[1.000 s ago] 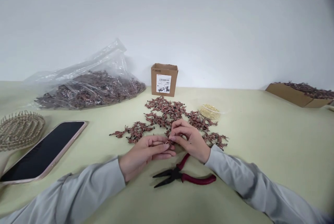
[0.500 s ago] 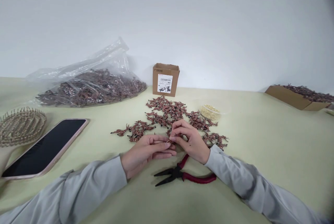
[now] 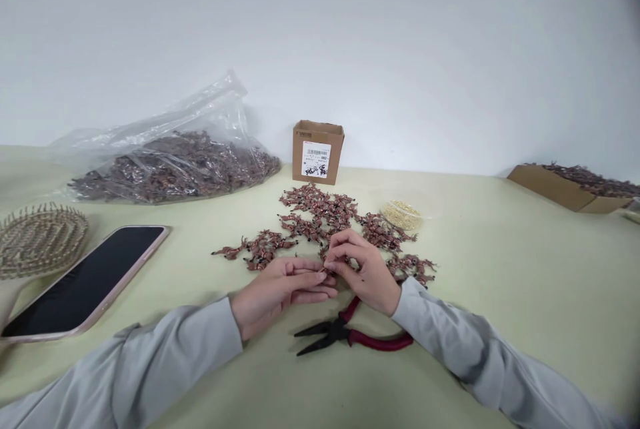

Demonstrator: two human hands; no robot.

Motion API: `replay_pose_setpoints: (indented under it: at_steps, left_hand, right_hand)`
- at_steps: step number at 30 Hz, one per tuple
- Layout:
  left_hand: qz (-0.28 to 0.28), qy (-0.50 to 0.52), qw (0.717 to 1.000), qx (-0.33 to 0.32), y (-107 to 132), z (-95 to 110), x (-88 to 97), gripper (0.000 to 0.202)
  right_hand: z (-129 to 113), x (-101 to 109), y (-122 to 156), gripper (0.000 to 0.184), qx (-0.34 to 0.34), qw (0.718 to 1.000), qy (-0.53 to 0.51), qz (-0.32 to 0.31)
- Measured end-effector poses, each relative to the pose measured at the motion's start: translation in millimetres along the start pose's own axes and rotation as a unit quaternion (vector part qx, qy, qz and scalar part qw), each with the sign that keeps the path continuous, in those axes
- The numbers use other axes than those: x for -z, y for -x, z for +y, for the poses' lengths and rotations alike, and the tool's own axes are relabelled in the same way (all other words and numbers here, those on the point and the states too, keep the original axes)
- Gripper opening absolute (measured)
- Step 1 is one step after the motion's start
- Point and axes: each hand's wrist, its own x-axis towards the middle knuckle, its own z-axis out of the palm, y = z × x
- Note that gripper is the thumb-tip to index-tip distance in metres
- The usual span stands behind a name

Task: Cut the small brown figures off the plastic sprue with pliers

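A: Entry one, the hands?
B: Left hand (image 3: 277,290): fingers nearly straight, thumb pressed on them, grip narrowed to one small brown figure (image 3: 327,271), largely hidden. Right hand (image 3: 367,274): thumb and forefinger pinched together on the same piece.
A: Its location?
B: At the meeting fingertips, over the middle of the desk (image 3: 490,255), just on the near side of the loose figures (image 3: 323,212).
A: Reason for the hold?
B: Apparently the left steadies and the right does fine work; so small a piece allows fingertips only. Whether the right pinches anything further, cannot tell.
A: Reason for the layout?
B: Loose figures just beyond the hands, gold-coloured bits (image 3: 401,215) on their right: presumably for short reaches.
A: Obstructions?
B: Pliers (image 3: 337,330), jaws spread toward the left edge, one red handle partly behind the right hand; likeliest to catch the right sleeve (image 3: 450,329).
A: Remainder?
B: Cardboard box (image 3: 319,155), upright, labelled, far edge. Clear bag (image 3: 220,109) of brown figures, toward the far left corner. Phone (image 3: 87,282) and hairbrush (image 3: 44,239), left edge. Low carton (image 3: 545,187), filled, far right corner.
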Motion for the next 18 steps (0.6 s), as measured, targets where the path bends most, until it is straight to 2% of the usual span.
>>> replay_pose_setpoints:
  at_steps: [18]
  left_hand:
    - [-0.005,0.008,1.0,0.008,-0.5,0.6,2.0,0.025]
  right_hand:
    - [-3.8,-2.5,1.6,0.01,0.01,1.0,0.019,0.019]
